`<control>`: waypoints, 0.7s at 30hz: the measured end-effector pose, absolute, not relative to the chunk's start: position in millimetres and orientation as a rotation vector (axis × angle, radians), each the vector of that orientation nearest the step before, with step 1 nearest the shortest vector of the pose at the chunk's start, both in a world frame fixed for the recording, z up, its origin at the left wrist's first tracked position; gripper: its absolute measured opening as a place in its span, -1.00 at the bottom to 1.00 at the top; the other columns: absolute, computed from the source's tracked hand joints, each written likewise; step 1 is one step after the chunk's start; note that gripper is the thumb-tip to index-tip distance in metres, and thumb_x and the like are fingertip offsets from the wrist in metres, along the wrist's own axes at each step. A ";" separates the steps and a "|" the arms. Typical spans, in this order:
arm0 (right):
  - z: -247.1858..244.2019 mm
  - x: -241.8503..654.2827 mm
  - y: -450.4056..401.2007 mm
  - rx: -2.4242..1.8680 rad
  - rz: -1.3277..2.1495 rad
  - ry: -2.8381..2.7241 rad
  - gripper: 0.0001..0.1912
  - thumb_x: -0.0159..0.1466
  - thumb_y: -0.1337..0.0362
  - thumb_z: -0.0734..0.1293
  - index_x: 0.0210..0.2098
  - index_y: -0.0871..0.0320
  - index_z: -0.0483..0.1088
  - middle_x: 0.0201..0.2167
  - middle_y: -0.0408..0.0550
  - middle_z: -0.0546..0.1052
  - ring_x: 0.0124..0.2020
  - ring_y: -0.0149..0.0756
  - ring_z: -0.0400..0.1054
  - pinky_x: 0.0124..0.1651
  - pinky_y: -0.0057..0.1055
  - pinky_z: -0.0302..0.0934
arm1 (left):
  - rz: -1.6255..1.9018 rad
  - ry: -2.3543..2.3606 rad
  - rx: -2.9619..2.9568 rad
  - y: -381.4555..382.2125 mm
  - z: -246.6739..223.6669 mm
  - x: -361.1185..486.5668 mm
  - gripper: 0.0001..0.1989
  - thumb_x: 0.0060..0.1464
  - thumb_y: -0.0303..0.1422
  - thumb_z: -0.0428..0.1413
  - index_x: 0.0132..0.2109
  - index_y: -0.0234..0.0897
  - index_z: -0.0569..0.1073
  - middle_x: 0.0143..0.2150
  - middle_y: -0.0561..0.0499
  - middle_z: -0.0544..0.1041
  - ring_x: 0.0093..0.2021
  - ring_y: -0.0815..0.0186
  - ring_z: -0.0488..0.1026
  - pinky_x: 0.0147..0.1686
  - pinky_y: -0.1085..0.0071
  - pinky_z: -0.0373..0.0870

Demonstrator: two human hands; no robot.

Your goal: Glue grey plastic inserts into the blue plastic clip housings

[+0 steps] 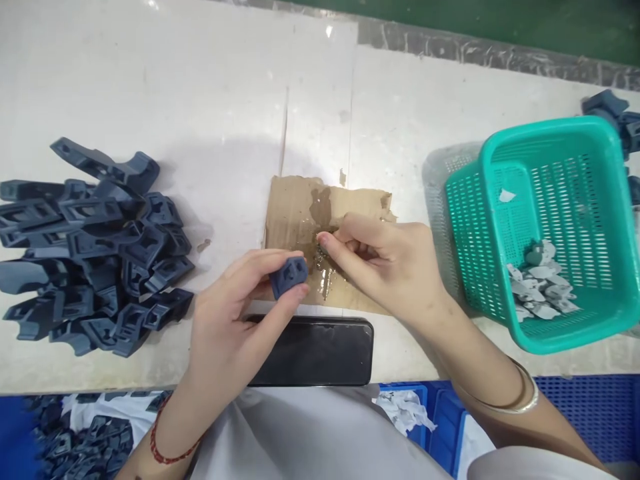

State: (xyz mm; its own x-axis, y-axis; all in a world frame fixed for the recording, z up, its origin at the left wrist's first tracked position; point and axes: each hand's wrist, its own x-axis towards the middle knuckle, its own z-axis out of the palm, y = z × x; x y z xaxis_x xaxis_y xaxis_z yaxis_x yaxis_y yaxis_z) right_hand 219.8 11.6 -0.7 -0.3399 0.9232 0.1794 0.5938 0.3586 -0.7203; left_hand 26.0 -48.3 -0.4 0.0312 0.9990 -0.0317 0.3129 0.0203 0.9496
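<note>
My left hand (240, 307) holds a dark blue-grey plastic part (289, 276) between thumb and fingers, its end with small recesses facing up. My right hand (385, 260) is pinched closed over a piece of brown cardboard (290, 207); whatever is between its fingertips is too small to make out. Wet, shiny patches and small metallic-looking bits show on the cardboard by the right fingertips. Below the hands, a black phone (320, 350) lies at the table's near edge, partly covered by my left hand.
Many similar blue-grey parts (95, 247) are heaped at the left. A green basket (475, 247) with crumpled white scraps (543, 287) stands at the right, more parts behind it. Blue crates (585, 407) sit below the table's near edge.
</note>
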 end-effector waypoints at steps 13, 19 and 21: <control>8.0 211.1 6.8 -1.275 1.411 -1.280 -0.59 0.33 0.16 0.45 -0.52 0.05 0.21 -0.76 -0.37 0.28 -0.74 -0.51 0.09 -0.65 -0.48 0.07 | 0.972 1.434 1.704 -47.5 -7.1 29.2 -0.81 0.22 -0.50 0.26 -0.04 -0.19 0.55 -0.06 0.07 0.67 -0.15 0.41 0.61 -0.27 0.58 0.55; 11.4 203.2 1.5 -1.211 1.517 -1.242 -0.61 0.34 0.34 0.42 -0.53 0.07 0.20 -0.77 -0.38 0.29 -0.76 -0.54 0.16 -0.64 -0.52 0.12 | 0.958 1.439 1.719 -47.0 -6.5 28.0 -0.82 0.21 -0.48 0.27 -0.05 -0.19 0.56 -0.07 0.07 0.68 -0.19 0.40 0.62 -0.32 0.56 0.55; 11.5 202.6 1.2 -1.194 1.521 -1.254 -0.62 0.34 0.39 0.40 -0.53 0.08 0.21 -0.77 -0.38 0.29 -0.75 -0.55 0.18 -0.63 -0.53 0.13 | 0.964 1.439 1.737 -47.0 -6.7 27.6 -0.81 0.21 -0.48 0.27 -0.05 -0.19 0.55 -0.07 0.09 0.68 -0.18 0.42 0.62 -0.30 0.59 0.55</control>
